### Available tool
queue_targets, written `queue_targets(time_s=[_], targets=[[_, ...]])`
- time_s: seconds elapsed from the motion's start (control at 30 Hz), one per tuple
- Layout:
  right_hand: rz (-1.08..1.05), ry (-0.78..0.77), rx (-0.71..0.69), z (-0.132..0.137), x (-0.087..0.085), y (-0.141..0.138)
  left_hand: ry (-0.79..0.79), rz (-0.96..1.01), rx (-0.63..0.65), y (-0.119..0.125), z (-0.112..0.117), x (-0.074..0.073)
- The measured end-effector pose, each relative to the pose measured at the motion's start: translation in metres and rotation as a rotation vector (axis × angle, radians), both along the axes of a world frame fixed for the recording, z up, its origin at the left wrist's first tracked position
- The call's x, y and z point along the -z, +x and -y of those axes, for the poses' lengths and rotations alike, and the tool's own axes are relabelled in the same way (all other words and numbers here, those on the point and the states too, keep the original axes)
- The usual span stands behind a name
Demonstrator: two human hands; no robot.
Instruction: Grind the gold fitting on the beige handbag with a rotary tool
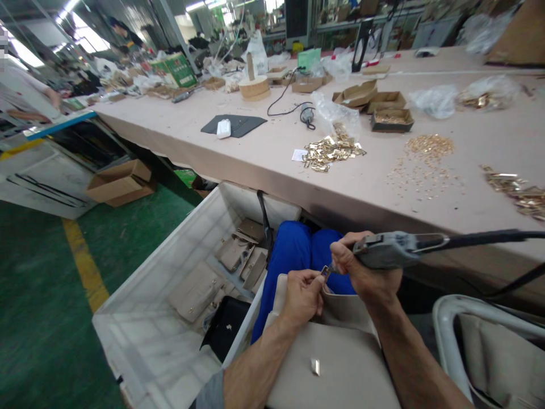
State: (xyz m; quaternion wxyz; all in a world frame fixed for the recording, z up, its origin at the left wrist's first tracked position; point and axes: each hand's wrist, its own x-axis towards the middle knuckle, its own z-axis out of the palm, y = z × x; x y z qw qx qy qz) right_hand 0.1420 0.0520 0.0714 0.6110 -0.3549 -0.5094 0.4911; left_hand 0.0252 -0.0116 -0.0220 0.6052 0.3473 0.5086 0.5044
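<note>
1. While the right hand (pixel 363 274) is wrapped around the grey power tool (pixel 387 250), the left hand (pixel 303 294) pinches a small metal fitting (pixel 325 271) near its tip.
2. Should that pinch loosen, the tool could slip and scratch the bag (pixel 344 375).
3. The bag, smooth and beige with a shiny clasp (pixel 315 367), lies across the lap (pixel 292 250).

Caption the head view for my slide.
Left hand holding a small metal fitting, right hand gripping a grey power tool, beige bag below.

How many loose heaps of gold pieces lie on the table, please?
3: a middle heap, a scattered heap of tiny pieces to its right, and a right-edge heap, partly cut off. More may be hidden.
</note>
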Motion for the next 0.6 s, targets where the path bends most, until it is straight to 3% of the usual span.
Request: queue_targets(time_s=[0.1, 0.3, 0.47, 0.6], targets=[[-0.148, 0.024, 0.003, -0.011, -0.020, 0.022, -0.014, -0.060, -0.038, 0.000, -0.002, -0.003], [-0.413, 0.050, 0.262, -0.056, -0.045, 0.097, -0.056, -0.141, -0.029, 0.002, -0.002, -0.003], [-0.631, 0.017, 0.530, -0.101, -0.057, 0.171, -0.061, -0.199, -0.022, -0.001, -0.007, 0.015], [-0.790, 0.067, 0.664, -0.136, -0.056, 0.217, -0.085, -0.185, 0.028, -0.004, -0.012, 0.026]])
